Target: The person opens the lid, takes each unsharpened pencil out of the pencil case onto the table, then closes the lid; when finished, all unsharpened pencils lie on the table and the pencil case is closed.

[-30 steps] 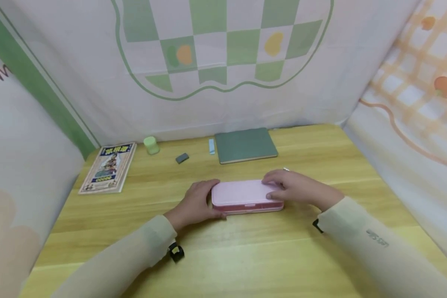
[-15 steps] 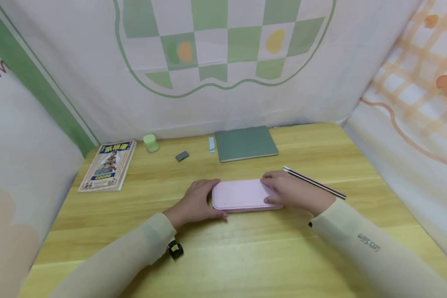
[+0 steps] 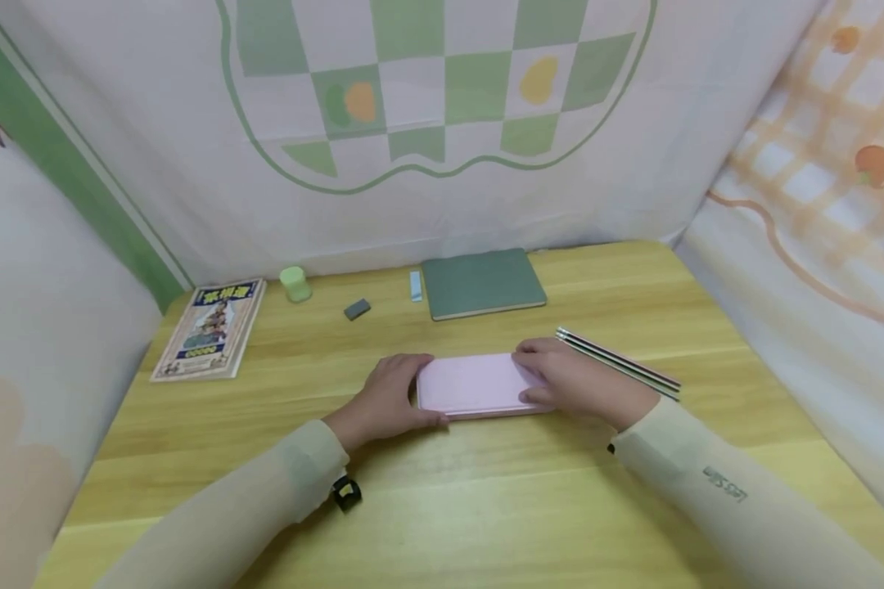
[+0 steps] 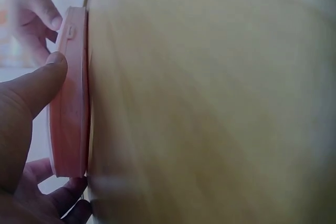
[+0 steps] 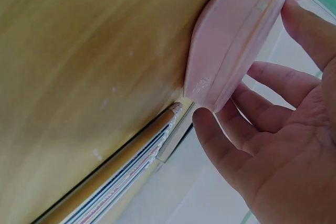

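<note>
A pink pencil case lies on the wooden table with its lid down. My left hand holds its left end, the thumb along the front side and the fingers round the far corner. At the other end my right hand grips the case, thumb at the lid's front edge and fingers around the end. The left wrist view shows the case's front side with a small clasp, my left thumb across it. In the right wrist view, the right fingers curve about the rounded end of the case.
Several striped pencils lie beside the right hand, partly hidden by it. Farther back are a green notebook, a light blue strip, a grey eraser, a small green pot-shaped object and a comic-covered book.
The case's lid has come down at the front, covering the gap that showed earlier. My right hand has shifted slightly lower and left, uncovering the pencils. The left hand stays in place.
</note>
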The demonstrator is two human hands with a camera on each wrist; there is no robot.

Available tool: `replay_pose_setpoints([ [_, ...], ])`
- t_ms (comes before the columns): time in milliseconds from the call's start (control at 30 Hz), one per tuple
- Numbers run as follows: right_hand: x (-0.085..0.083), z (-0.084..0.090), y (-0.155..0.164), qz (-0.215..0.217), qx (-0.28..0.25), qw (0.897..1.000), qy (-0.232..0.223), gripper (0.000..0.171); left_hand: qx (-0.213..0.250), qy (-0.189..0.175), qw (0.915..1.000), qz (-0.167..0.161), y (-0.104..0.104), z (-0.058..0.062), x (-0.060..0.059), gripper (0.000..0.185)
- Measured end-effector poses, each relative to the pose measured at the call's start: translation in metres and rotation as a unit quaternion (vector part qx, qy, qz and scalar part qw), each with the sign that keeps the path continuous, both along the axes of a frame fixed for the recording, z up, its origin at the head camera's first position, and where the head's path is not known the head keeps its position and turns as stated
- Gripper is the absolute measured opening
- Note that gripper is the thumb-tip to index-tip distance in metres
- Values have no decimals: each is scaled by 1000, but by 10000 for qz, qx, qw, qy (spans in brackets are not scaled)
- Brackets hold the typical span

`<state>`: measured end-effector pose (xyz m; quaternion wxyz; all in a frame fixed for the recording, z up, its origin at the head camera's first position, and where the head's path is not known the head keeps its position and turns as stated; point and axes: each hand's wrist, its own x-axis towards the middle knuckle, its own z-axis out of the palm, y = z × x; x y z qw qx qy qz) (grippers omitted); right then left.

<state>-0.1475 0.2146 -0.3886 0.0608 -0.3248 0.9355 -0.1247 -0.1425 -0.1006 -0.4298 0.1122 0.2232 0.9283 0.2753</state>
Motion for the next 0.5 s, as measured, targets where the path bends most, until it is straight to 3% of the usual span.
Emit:
replay_pose_setpoints([
  [333,-3,-15,6,-229,-287,9985,-397,63,-27,-49,10000,22,-2,-6,-1,103],
  [500,-2,-9,18,-519,-432,9968,-417,62,-25,-152,9999,29,-4,-5,-2,105],
])
